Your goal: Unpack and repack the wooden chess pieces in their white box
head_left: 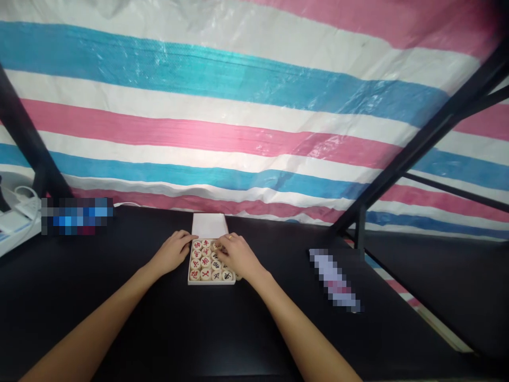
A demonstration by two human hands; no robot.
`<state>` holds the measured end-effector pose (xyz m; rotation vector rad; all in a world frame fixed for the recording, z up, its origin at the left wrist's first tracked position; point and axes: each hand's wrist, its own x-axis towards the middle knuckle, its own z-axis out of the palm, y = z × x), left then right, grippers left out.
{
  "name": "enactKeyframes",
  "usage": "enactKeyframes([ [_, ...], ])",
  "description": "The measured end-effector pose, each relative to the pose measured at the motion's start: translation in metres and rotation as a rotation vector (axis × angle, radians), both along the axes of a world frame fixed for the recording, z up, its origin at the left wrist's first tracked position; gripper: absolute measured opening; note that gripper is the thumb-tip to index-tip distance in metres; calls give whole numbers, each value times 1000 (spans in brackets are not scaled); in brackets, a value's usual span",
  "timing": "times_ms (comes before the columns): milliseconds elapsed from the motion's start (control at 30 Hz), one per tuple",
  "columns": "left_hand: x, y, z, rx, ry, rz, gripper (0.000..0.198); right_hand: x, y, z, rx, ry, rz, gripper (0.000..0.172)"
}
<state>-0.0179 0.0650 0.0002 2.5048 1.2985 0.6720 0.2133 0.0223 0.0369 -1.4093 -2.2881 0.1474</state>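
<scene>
A white box [212, 283] lies open on the black table, with its white lid part [208, 225] behind it. Round pale pieces with red characters [205, 261] fill its left side, and pieces with dark characters [216, 265] sit on the right. My left hand [174, 251] rests at the box's upper left edge, fingers bent and apart, holding nothing. Over the upper right of the box, my right hand [237, 257] has its fingertips on a round piece [215, 246]. Part of another piece [238, 276] shows outside the box, below my right hand.
The black table [159, 329] extends around the box. A blurred blue item [81, 215] and white cables [29, 212] are at the left. At the right lies a blurred pale item [334, 280]. Black metal bars [413, 143] stand before a striped sheet [222, 132].
</scene>
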Motion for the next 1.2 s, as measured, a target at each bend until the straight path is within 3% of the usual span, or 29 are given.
enactKeyframes([
  [133,0,-1,2,-15,-6,-6,41,45,-8,3,-31,340,-98,11],
  [233,0,-2,2,-13,0,-2,41,86,-21,-10,-238,538,-154,28],
  [367,-1,-1,0,-10,7,3,40,111,-37,-33,-522,577,-63,42],
  [700,-1,-3,1,-26,8,8,39,99,-40,-39,-640,702,18,49],
  [1000,-1,-2,-2,-21,11,3,38,92,-41,-37,-645,743,24,42],
  [1100,-1,-3,-1,-24,14,4,38,92,-42,-31,-561,616,-15,40],
  [1200,-1,-3,0,-26,16,2,38,76,-48,-18,-313,453,-49,22],
])
